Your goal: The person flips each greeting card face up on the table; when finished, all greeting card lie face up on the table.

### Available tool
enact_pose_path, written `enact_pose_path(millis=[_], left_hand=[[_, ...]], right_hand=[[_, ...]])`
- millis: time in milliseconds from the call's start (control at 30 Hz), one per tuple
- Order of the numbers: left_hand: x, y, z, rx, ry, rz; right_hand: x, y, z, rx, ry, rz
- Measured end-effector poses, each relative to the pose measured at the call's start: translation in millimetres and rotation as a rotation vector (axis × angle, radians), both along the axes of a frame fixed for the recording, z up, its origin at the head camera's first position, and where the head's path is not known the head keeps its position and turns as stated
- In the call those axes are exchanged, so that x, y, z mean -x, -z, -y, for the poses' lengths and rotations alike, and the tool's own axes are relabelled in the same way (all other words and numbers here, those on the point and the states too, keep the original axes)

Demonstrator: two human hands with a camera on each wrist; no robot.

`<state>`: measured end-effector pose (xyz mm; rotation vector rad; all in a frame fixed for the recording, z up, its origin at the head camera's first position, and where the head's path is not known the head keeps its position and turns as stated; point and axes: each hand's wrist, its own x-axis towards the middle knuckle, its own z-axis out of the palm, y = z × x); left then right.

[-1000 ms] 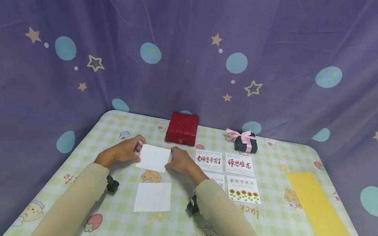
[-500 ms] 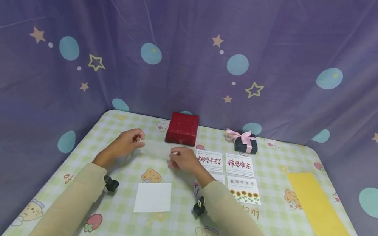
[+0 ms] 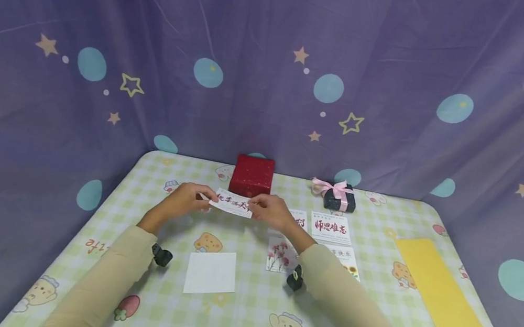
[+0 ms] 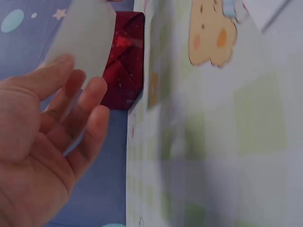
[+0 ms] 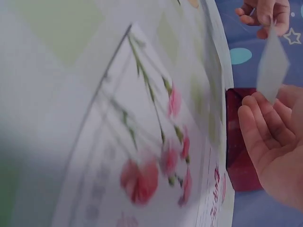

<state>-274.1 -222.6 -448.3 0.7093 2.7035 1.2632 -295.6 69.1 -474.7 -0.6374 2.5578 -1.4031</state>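
Note:
Both hands hold one small card (image 3: 233, 203) just above the table, in front of the red box (image 3: 252, 175). Its upper face shows red and black brush writing. My left hand (image 3: 203, 198) pinches the card's left end and my right hand (image 3: 254, 208) pinches its right end. In the left wrist view the card (image 4: 87, 42) stands pale above my left hand's fingers (image 4: 83, 101), with the red box (image 4: 124, 61) behind. In the right wrist view the card (image 5: 272, 64) hangs between my right hand's fingers (image 5: 265, 123) and the far left hand (image 5: 262, 14).
A blank white card (image 3: 210, 273) lies on the checked tablecloth (image 3: 237, 319) near me. To the right lie a flower card (image 3: 280, 253) (image 5: 142, 156), a red-lettered card (image 3: 330, 228), a half-hidden sunflower card (image 3: 349, 259) and a yellow sheet (image 3: 436, 291). A dark box with a pink bow (image 3: 340, 196) stands at the back.
The card that lay blank side up on the table has been lifted and turned over, so its writing now faces up. My right forearm shifted, uncovering the flower card.

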Motion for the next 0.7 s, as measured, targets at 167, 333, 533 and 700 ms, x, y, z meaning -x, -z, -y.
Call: enact_pose_path(millis=[167, 333, 533, 700], left_hand=[[-1.9, -0.1, -6, 0.062, 0.146, 0.049], [-0.7, 2.1, -16, 0.159, 0.137, 0.042], [6.4, 11.6, -30, 0.268, 0.108, 0.034], [8.6, 20.9, -39, 0.344, 0.121, 0.033]], right_hand=[[6.5, -0.4, -14, -0.092, -0.017, -0.048], [12.6, 0.9, -20, -0.190, -0.078, -0.099], [11.7, 0.2, -23, -0.334, -0.193, -0.129], [10.6, -1.2, -23, -0.398, -0.191, -0.139]])
